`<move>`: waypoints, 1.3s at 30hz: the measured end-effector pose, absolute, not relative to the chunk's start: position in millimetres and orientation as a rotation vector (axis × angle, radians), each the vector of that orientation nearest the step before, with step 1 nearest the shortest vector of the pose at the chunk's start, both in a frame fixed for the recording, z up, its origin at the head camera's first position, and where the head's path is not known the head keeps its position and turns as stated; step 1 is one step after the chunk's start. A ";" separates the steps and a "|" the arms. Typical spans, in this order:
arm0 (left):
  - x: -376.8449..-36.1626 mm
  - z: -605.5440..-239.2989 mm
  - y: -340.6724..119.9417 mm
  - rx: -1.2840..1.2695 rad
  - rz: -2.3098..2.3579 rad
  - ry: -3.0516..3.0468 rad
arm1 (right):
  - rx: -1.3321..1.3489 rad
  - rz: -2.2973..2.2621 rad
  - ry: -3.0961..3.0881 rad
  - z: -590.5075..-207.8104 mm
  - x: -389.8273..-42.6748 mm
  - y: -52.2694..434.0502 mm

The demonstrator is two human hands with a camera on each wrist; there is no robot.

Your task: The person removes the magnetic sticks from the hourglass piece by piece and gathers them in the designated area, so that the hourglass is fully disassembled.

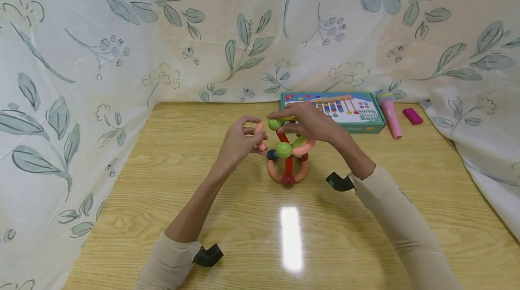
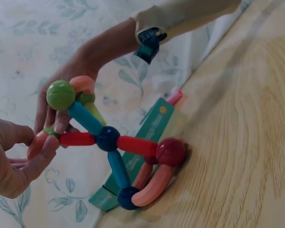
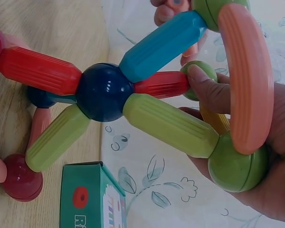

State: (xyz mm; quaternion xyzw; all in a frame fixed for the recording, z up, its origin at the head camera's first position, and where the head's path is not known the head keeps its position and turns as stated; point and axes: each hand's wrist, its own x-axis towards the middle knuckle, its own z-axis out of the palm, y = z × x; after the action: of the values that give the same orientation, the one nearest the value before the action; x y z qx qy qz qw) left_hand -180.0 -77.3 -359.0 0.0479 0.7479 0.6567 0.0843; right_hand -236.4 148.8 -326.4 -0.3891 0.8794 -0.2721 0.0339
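The toy [image 1: 287, 152] stands on the table [image 1: 203, 218] in front of the box [image 1: 357, 114], between my two hands. It is a frame of short ribbed rods and curved pink arcs joined at smooth balls; the navy ball [image 3: 102, 91] sits at the hub with red, blue and yellow-green rods radiating from it, and a maroon ball [image 2: 170, 151] and pink arcs form the base touching the wood. Judgement: light, hollow-looking plastic, each piece stiff, but the whole likely only loosely held at the joints, so it should flex or come apart if pulled sideways. The balls look glossy and slippery; the ribbed rods offer the better grip. I would take hold at a rod or arc close to a joint, and steady the top while working on a side, since the base is narrow and could tip. My right hand [image 1: 313, 123] is over the top of the toy, fingers curled round the upper pink arc [image 3: 249, 76] and the green ball [image 3: 237, 161] under it, thumb pressed to a second green ball; wrist raised, forearm coming in from the side of the box. My left hand [image 1: 239, 139] is at the far side of the toy from the box, thumb and fingers pinching a loose pink piece [image 2: 38, 142] beside the end of a red rod [image 2: 77, 139]; wrist bent up, forearm low over the table. A pink mic [image 1: 391, 118] lies just beyond the box.
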 end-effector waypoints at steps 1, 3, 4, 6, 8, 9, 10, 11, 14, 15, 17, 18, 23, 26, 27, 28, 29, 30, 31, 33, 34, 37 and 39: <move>-181.0 -359.7 -79.4 0.141 1.958 2.243 | -1.197 -0.838 2.703 -325.9 -236.1 148.9; -183.6 -361.6 -84.2 0.130 1.949 2.270 | -1.203 -0.829 2.705 -324.9 -235.6 149.3; -184.9 -362.5 -87.1 0.124 1.941 2.286 | -1.202 -0.828 2.705 -324.6 -235.6 149.4; -187.7 -364.2 -93.5 0.097 1.927 2.315 | -1.194 -0.824 2.705 -323.8 -235.5 149.7; -191.6 -366.9 -100.7 0.069 1.914 2.335 | -1.186 -0.819 2.703 -323.4 -235.3 150.1; -193.6 -368.2 -104.7 0.054 1.911 2.340 | -1.180 -0.822 2.701 -323.3 -235.4 150.3; -195.6 -369.7 -109.0 0.036 1.913 2.340 | -1.178 -0.826 2.699 -323.2 -235.2 150.0; -197.9 -371.8 -113.8 0.020 1.903 2.353 | -1.180 -0.824 2.702 -323.4 -235.3 149.9; -205.8 -378.8 -129.9 -0.017 1.849 2.413 | -1.189 -0.840 2.706 -323.2 -235.1 150.1; -209.1 -381.1 -135.8 -0.038 1.837 2.433 | -1.192 -0.847 2.708 -323.1 -235.0 150.2; -216.0 -386.0 -148.7 -0.073 1.797 2.490 | -1.195 -0.860 2.713 -322.9 -234.9 150.3; -219.7 -388.3 -155.7 -0.093 1.790 2.506 | -1.194 -0.866 2.711 -322.9 -235.1 150.5; -236.9 -397.0 -193.6 -0.236 1.741 2.583 | -1.169 -0.891 2.706 -322.9 -234.3 150.7; -248.0 -399.0 -217.8 -0.312 1.677 2.662 | -1.148 -0.902 2.703 -322.0 -233.0 150.6; -252.5 -399.7 -226.4 -0.334 1.641 2.703 | -1.140 -0.900 2.705 -322.3 -233.3 150.6; -256.9 -400.2 -234.9 -0.359 1.604 2.744 | -1.133 -0.901 2.704 -322.3 -233.0 150.6; -262.1 -401.3 -244.0 -0.391 1.556 2.791 | -1.129 -0.902 2.704 -322.9 -233.3 150.6; -267.7 -402.8 -253.6 -0.424 1.502 2.833 | -1.127 -0.904 2.703 -323.6 -233.6 150.8; -273.4 -404.5 -263.4 -0.457 1.450 2.868 | -1.125 -0.906 2.702 -324.2 -233.6 151.0; -284.9 -408.8 -283.2 -0.536 1.344 2.919 | -1.129 -0.912 2.702 -326.1 -233.8 151.3; -290.3 -410.9 -293.0 -0.577 1.301 2.931 | -1.134 -0.917 2.699 -327.0 -233.7 151.4; -304.1 -415.9 -319.0 -0.693 1.163 2.957 | -1.142 -0.924 2.696 -329.7 -233.9 152.2; -312.1 -418.4 -331.5 -0.754 1.073 2.973 | -1.142 -0.922 2.702 -330.6 -234.5 153.3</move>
State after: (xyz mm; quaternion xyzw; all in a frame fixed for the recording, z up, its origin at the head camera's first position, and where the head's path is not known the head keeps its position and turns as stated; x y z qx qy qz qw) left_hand -312.1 -331.5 -418.4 -0.2316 0.9137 0.3296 -0.0538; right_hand -234.5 153.3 -330.6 -0.3711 0.8783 -0.2997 0.0336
